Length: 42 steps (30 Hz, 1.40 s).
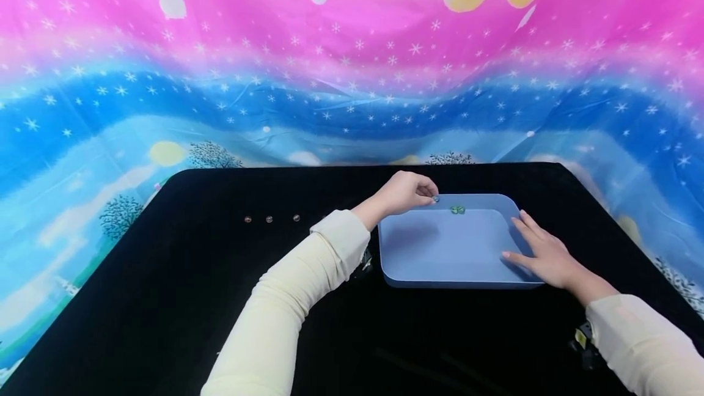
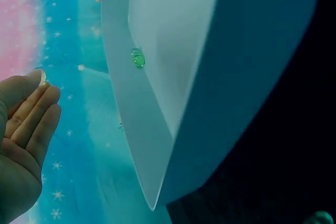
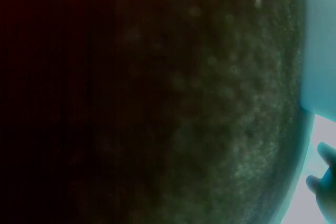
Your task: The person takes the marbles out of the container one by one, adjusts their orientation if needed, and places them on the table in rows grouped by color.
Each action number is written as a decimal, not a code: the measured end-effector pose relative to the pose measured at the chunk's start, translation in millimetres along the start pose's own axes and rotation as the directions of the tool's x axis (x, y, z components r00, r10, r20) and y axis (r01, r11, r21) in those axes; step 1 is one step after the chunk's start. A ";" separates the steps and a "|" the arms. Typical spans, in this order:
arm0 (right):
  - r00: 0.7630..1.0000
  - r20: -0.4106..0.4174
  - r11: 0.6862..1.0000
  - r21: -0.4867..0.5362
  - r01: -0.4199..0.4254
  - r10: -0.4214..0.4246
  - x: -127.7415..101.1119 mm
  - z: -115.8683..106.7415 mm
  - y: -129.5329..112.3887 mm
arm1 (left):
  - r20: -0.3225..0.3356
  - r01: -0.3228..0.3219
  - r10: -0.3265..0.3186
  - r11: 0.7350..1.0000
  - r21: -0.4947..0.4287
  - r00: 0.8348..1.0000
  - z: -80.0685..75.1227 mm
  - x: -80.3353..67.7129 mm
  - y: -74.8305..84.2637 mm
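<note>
A shallow blue tray (image 1: pixel 440 274) lies on the black table (image 1: pixel 165 298). My left hand (image 1: pixel 431 197) hovers at the tray's far left corner and pinches a small glass bead (image 1: pixel 436 199) between thumb and fingertips. Two green beads (image 1: pixel 458 209) lie together inside the tray by its far wall. My right hand (image 1: pixel 522 240) rests flat on the tray's right rim with its fingers straight. The left wrist view shows the bead (image 2: pixel 42 77) at my fingertips (image 2: pixel 37 90), the tray (image 2: pixel 173 103) and the green beads (image 2: pixel 137 57).
Three small beads (image 1: pixel 269 219) sit in a row on the table to the left of my left forearm. A bright pink and blue cloth (image 1: pixel 352 78) hangs behind the table. The right wrist view is mostly dark, with the tray (image 3: pixel 321 40) at its right edge.
</note>
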State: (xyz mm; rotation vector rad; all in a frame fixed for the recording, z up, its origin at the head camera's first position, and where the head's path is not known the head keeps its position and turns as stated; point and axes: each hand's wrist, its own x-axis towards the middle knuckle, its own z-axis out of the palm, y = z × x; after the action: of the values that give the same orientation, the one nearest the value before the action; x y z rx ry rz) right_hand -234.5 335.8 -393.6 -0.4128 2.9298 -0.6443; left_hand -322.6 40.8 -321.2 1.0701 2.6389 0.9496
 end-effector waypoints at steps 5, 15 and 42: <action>1.000 -0.008 1.000 -0.014 0.001 -0.001 -0.9 0.8 -1.0 | -0.005 -0.009 0.009 1.000 -0.027 1.000 -10.1 -16.0 -2.9; 1.000 -0.002 1.000 -0.006 0.003 -0.003 0.0 2.1 0.3 | -0.006 0.027 -0.027 0.999 -0.033 1.000 -32.2 -54.4 -15.8; 1.000 -0.002 1.000 -0.016 0.005 -0.005 0.1 2.2 -0.3 | -0.111 0.220 -0.222 0.975 -0.028 0.969 -63.2 -157.1 -89.9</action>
State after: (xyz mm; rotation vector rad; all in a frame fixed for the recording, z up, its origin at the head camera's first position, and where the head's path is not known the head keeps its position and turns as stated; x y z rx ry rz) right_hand -234.2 334.6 -395.4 -0.4217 2.9391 -0.6227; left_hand -280.7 -145.3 -341.4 0.7181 2.7626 1.0072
